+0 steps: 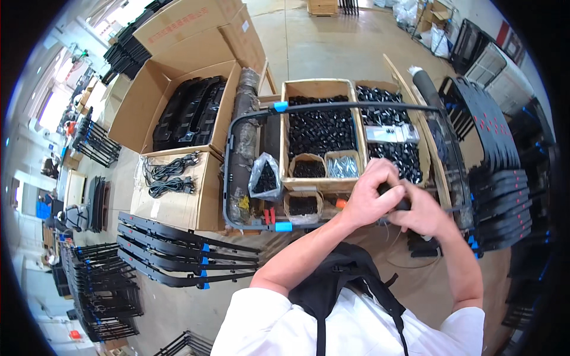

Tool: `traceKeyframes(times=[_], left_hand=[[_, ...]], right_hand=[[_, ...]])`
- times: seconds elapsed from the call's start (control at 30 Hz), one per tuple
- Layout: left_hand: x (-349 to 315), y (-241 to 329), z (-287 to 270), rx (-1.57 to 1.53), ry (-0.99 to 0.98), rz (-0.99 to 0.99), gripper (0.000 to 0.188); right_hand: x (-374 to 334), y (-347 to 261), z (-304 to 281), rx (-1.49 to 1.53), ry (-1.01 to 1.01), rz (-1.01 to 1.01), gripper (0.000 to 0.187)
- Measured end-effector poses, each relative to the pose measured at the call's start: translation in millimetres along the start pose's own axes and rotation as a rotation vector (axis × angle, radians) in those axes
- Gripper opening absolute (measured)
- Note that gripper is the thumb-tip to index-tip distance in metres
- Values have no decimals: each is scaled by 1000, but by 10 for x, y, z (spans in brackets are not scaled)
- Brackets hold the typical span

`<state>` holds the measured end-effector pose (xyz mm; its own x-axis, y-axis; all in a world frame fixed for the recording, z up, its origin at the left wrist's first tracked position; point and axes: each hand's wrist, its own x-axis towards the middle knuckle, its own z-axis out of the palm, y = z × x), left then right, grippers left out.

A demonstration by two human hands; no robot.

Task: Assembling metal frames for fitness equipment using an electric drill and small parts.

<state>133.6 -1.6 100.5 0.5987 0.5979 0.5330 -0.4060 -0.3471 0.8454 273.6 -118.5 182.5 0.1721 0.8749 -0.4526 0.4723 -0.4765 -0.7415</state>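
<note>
The left hand [375,188] and right hand [423,209] are closed around a dark piece [405,204], above the black frame [332,107], near right; probably fitting work, next needing steady pressure.

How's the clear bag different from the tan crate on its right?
The bag is clear and crumpled; the crate is tan and boxy. The bag is smaller than the crate. The crate holds silver pieces too; the bag shows only black ones. Both hold small black bits.
</note>
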Motion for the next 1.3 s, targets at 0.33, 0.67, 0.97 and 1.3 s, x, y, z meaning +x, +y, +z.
traceKeyframes(times=[0.33,0.67,0.97,1.3], left_hand=[[-921,-999,-1767,-362,277,-1158,59],[-536,-1825,-2775,293,543,-987,57],[-167,-2265,-3203,493,484,-1009,61],[-61,-2308,-3251,500,472,-974,63]], right_hand=[[1351,-229,1104,-509,-7,-292,70],[3031,-534,1953,-732,36,-496,79],[3825,-536,2057,-771,24,-406,83],[3957,-428,2048,-694,40,-405,80]])
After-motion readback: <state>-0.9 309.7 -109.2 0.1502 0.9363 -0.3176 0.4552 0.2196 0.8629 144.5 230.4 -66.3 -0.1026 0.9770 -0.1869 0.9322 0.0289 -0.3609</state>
